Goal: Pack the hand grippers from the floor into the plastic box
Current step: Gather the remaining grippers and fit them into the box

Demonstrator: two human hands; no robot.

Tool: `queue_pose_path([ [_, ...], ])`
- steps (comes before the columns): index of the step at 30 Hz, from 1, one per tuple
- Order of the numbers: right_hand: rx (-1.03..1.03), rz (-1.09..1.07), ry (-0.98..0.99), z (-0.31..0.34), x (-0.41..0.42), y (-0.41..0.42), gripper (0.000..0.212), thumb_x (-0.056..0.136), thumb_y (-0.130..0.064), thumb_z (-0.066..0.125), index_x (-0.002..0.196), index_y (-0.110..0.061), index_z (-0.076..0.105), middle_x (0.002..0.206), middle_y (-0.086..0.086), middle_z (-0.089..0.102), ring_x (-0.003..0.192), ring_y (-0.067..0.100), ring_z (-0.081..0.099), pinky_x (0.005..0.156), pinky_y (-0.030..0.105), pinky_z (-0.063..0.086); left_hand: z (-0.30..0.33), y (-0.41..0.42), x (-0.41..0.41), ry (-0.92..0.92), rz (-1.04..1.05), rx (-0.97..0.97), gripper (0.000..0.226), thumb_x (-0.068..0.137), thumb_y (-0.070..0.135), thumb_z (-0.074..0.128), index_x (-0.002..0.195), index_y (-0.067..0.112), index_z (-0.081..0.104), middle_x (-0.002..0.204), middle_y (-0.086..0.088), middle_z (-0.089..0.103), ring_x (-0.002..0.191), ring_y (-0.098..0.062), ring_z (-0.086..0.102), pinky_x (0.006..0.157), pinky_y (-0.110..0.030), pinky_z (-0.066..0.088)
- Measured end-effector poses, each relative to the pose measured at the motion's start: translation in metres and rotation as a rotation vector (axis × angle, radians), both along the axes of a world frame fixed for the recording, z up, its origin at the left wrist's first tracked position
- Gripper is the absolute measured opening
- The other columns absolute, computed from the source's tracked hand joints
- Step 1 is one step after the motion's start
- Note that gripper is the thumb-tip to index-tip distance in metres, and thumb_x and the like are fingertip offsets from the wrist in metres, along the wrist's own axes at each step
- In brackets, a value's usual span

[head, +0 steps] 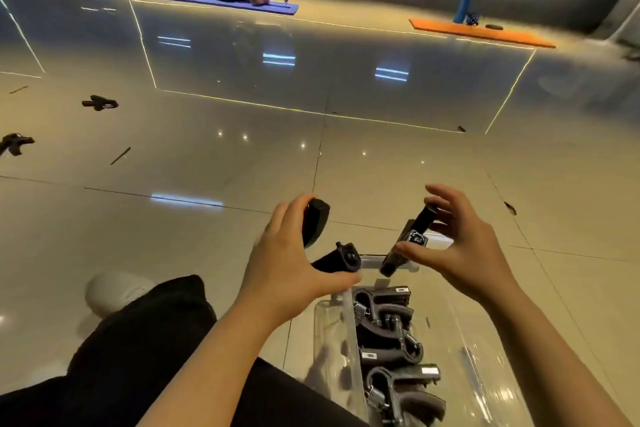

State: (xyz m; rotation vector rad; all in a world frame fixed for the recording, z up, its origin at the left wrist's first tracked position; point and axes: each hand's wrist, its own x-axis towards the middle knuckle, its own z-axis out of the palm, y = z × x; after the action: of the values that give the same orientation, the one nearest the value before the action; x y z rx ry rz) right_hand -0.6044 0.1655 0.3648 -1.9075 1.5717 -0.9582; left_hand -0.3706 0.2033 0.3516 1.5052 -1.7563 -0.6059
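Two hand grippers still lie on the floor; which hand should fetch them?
Left. Both loose hand grippers lie far left, though the left hand must first drop its held gripper.

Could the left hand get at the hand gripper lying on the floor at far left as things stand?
Probably not. The left hand already grips a hand gripper above the plastic box, and the floor gripper lies far off to the left, seemingly beyond arm's reach.

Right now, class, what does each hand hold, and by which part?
Each hand grips one hand gripper by a handle: left hand on the left one, right hand on the other.
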Motion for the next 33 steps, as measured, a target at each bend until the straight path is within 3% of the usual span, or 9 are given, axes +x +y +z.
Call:
queue_pose_path([
  [3,0.055,-0.03,-0.023,-0.011,-0.015,0.011,0.093,0.049,-0.054,0.075,0.132,-0.031,0.04,0.131,0.003,0.052,0.108,0.014,0.054,0.087,0.024,0.045,0.017,0.007,-0.021,-0.119,-0.076,-0.036,0.097,0.055,0.059,0.074,0.135,0.037,0.022,0.116,0.02,0.03,0.107,-0.006,0.038,0.094,-0.037,0.045],
  [7,0.146,-0.163,0.011,-0.037,-0.033,0.018,0.08,0.059,-0.051,0.08,0.126,-0.028,0.044,0.114,0.002,0.058,0.101,0.019,0.058,0.086,0.034,0.05,0.012,0.018,-0.032,-0.143,-0.085,0.012,0.099,0.056,0.057,0.076,0.137,0.036,0.022,0.119,0.019,0.032,0.109,-0.005,0.037,0.095,-0.034,0.043],
  [10,0.251,-0.257,0.048,-0.062,-0.041,0.02,0.075,0.067,-0.05,0.078,0.127,-0.02,0.044,0.095,-0.001,0.056,0.087,0.018,0.056,0.074,0.029,0.043,-0.004,0.021,-0.027,-0.18,-0.054,0.134,0.102,0.056,0.057,0.077,0.139,0.036,0.022,0.124,0.017,0.033,0.117,-0.01,0.039,0.097,-0.036,0.043],
  [13,0.375,-0.341,0.107,-0.095,-0.049,0.018,0.077,0.065,-0.061,0.073,0.123,-0.017,0.047,0.09,0.0,0.059,0.083,0.019,0.056,0.07,0.03,0.042,-0.016,0.019,-0.028,-0.16,-0.039,0.151,0.105,0.055,0.053,0.078,0.142,0.035,0.022,0.121,0.019,0.031,0.115,-0.008,0.038,0.095,-0.03,0.04],
  [16,0.517,-0.382,0.192,-0.131,-0.059,0.011,0.072,0.065,-0.07,0.067,0.108,-0.013,0.053,0.092,0.003,0.062,0.082,0.019,0.057,0.065,0.031,0.042,-0.025,0.019,-0.041,-0.101,-0.043,0.194,0.111,0.056,0.052,0.079,0.145,0.037,0.016,0.122,0.022,0.029,0.115,-0.004,0.035,0.093,-0.022,0.034],
  [21,0.672,-0.347,0.313,-0.174,-0.067,-0.008,0.07,0.063,-0.078,0.061,0.083,-0.012,0.056,0.078,0.004,0.064,0.072,0.018,0.059,0.053,0.029,0.04,-0.033,0.007,-0.049,-0.159,-0.083,0.238,0.113,0.055,0.056,0.078,0.146,0.035,0.014,0.124,0.021,0.032,0.118,-0.005,0.034,0.1,-0.029,0.034],
  [25,0.724,-0.36,0.34,-0.196,-0.074,-0.024,0.075,0.066,-0.083,0.05,0.085,-0.011,0.057,0.078,0.006,0.066,0.073,0.023,0.063,0.057,0.03,0.043,-0.037,-0.017,-0.059,-0.324,-0.112,0.284,0.114,0.059,0.059,0.072,0.148,0.029,0.009,0.137,0.009,0.032,0.123,-0.011,0.034,0.104,-0.037,0.035],
  [29,0.645,-0.264,0.58,-0.209,-0.073,-0.036,0.067,0.087,-0.069,0.035,0.101,-0.007,0.056,0.092,0.011,0.066,0.082,0.029,0.06,0.062,0.033,0.042,-0.043,-0.034,-0.066,-0.378,-0.122,0.326,0.114,0.06,0.06,0.072,0.148,0.027,0.007,0.14,0.007,0.031,0.123,-0.014,0.036,0.104,-0.038,0.034],
  [33,0.63,-0.029,0.79,-0.222,-0.08,-0.038,0.044,0.09,-0.043,0.054,0.119,-0.013,0.043,0.112,0.012,0.06,0.096,0.03,0.059,0.066,0.032,0.043,-0.046,-0.037,-0.074,-0.427,-0.148,0.3,0.112,0.063,0.06,0.071,0.149,0.027,0.005,0.14,0.008,0.03,0.123,-0.014,0.033,0.103,-0.033,0.03],
])
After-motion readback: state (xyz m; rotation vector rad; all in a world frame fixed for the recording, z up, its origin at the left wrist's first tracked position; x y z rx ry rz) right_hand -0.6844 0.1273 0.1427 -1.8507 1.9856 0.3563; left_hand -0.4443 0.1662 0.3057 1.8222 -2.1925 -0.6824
